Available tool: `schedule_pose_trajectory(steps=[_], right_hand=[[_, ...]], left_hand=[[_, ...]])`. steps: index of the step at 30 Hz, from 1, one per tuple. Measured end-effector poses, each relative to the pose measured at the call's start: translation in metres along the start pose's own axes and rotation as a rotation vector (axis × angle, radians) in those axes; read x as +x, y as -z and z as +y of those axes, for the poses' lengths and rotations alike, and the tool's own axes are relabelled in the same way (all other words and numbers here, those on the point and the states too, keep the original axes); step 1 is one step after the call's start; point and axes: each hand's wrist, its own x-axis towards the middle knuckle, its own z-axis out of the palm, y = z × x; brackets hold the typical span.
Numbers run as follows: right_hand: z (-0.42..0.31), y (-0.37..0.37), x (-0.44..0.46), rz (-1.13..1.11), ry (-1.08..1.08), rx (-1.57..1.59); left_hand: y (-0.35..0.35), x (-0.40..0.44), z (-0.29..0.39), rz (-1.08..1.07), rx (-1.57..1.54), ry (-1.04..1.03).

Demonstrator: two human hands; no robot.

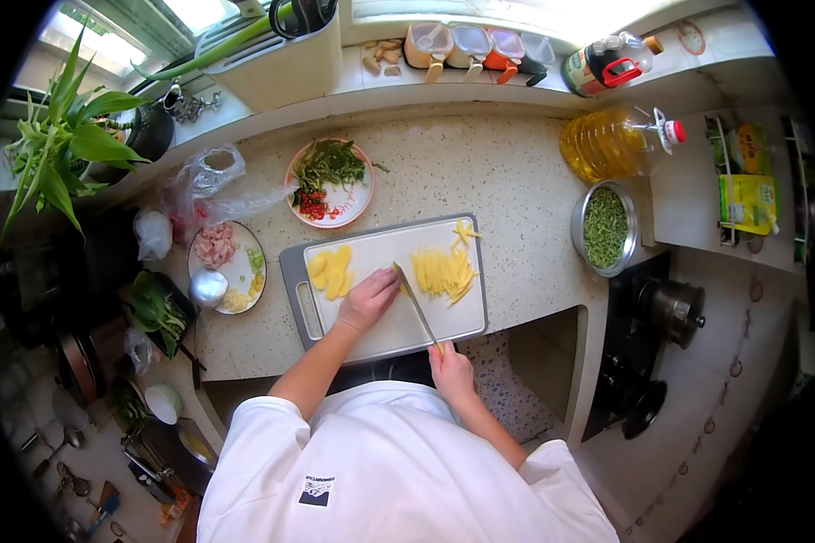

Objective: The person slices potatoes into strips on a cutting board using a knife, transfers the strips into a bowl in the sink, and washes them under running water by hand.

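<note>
My right hand (451, 369) grips the handle of a kitchen knife (415, 303), its blade pointing away from me across a white cutting board (362, 337) with a grey edge. Beside the blade, my left hand (369, 299) presses down with its fingers together; a bit of yellow shows there, apparently potato, mostly hidden under the fingers. Yellow potato slices (331, 271) lie in a pile to the left. Right of the knife are thin potato strips (444, 274), with a few more strips (465, 232) near the board's far corner.
Behind the board sits a plate (351, 204) of chopped greens and red chilies. On the left, another plate (244, 237) holds raw meat and a ladle (208, 287). A metal bowl (606, 228) of chopped green pieces and an oil jug (607, 145) stand right, near the stove (620, 362).
</note>
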Motion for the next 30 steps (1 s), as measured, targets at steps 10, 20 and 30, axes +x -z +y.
schedule_pose_trajectory(steps=[10, 20, 30], right_hand=[[0.002, -0.016, 0.021, 0.138, 0.033, 0.26], [-0.001, 0.006, -0.003, 0.085, 0.04, 0.138], [-0.001, 0.009, -0.007, 0.03, 0.01, 0.092]], left_hand=[[-0.001, -0.002, 0.001, 0.003, 0.022, -0.01], [-0.003, -0.007, -0.004, 0.032, -0.01, 0.001], [-0.004, -0.005, -0.005, 0.039, -0.029, -0.005]])
